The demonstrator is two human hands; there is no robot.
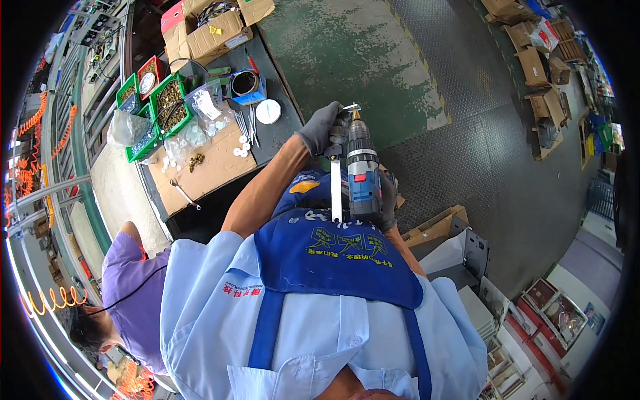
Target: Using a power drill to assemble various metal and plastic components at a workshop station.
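1. The left forearm point(265, 183), bare, slants forward and to the right.
2. The left hand point(321, 128), grey-gloved, reaches farther forward, its fingers curled inward.
3. The right forearm point(407, 250), also bare, shows only in part.
4. The right hand point(388, 201), grey-gloved, sits nearer the torso, mostly hidden.

Now we're seeing matt grey cloth on the left glove point(321, 127), blue plastic and shiny metal on the drill point(364, 190), blue cloth on the apron point(287, 263), matt cardboard on the box point(215, 44) and flaking paint across the floor point(347, 57).
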